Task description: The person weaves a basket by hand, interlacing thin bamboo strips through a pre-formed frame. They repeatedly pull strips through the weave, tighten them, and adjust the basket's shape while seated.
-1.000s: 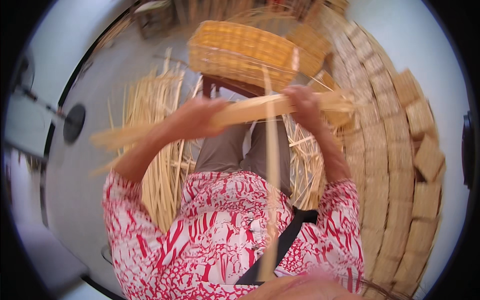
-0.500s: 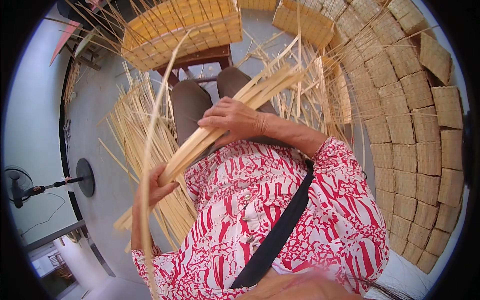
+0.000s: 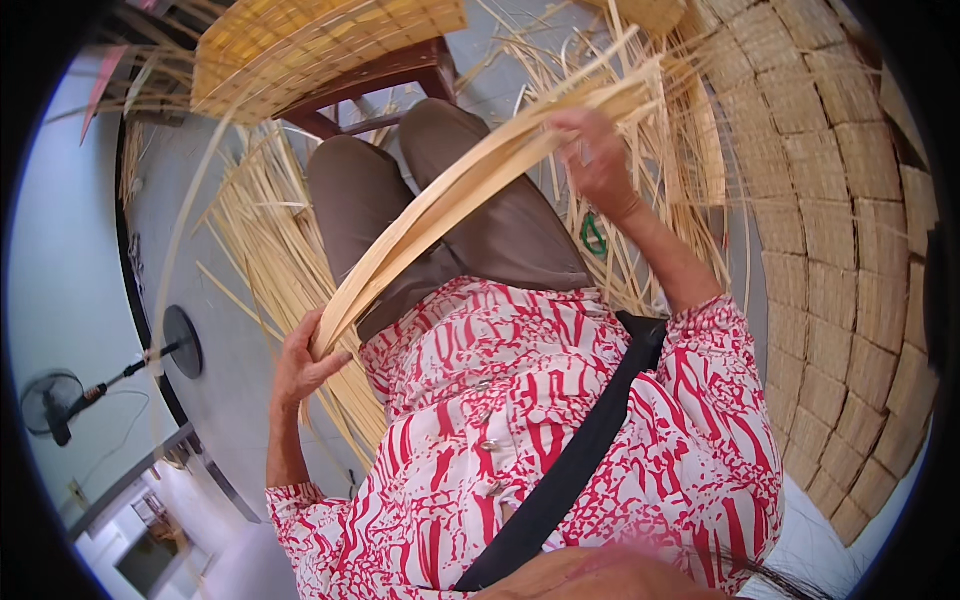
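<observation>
A bundle of long, flat, pale bamboo strips (image 3: pixel 440 212) slants across my lap, bowed slightly upward. My left hand (image 3: pixel 302 365) grips its lower left end, with the thumb spread along the near side. At the upper right, my right hand (image 3: pixel 598 165) has curled fingers at the bundle's edge, somewhat blurred by motion. Past that hand the strip ends fan out. One long thin strip (image 3: pixel 178 235) arcs separately on the left.
Loose strips (image 3: pixel 262 225) lie on the floor left of my legs, and more (image 3: pixel 640 200) lie on the right near a green loop (image 3: pixel 593 235). A woven yellow panel (image 3: pixel 330 50) rests on a brown stool (image 3: pixel 385 80). Stacked woven blocks (image 3: pixel 835 270) line the right; a fan (image 3: pixel 55 405) stands left.
My right hand has slid up and right from the bundle's middle toward its far end. The bundle now bows more. My left hand keeps its hold; the view has shifted.
</observation>
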`<state>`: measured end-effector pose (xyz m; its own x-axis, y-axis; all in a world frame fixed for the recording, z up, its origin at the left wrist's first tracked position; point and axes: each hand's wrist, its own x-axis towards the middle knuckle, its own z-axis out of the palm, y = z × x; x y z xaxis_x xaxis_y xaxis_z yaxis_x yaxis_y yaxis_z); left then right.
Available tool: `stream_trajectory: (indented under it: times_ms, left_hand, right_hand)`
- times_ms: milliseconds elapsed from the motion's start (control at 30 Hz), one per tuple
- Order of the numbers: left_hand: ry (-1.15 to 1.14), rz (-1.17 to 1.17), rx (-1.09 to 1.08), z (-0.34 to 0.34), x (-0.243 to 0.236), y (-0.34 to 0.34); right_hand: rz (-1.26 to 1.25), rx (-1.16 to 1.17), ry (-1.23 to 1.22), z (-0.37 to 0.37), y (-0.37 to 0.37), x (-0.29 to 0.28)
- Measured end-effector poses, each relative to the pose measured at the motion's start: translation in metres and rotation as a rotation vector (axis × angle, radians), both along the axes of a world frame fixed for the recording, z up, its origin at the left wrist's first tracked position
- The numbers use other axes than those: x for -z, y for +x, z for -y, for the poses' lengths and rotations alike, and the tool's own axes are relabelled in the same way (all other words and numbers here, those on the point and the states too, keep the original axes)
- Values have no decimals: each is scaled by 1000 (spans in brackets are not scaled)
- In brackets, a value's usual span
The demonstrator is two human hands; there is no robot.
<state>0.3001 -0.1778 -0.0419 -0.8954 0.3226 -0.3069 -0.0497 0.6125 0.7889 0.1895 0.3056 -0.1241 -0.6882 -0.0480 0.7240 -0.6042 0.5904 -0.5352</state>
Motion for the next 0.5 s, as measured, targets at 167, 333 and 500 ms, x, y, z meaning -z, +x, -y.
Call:
stream_trajectory:
  times_ms: [167, 333, 500]
  left_hand:
    - [-143, -20, -34, -24, 1, 13]
    - [-261, -159, -89, -35, -2, 36]
    - [-275, -175, -108, -27, -15, 38]
  right_hand:
    - [538, 654, -460, -199, -15, 180]
    - [1209, 691, -706, -227, 13, 260]
    - [1198, 640, -904, -213, 23, 305]
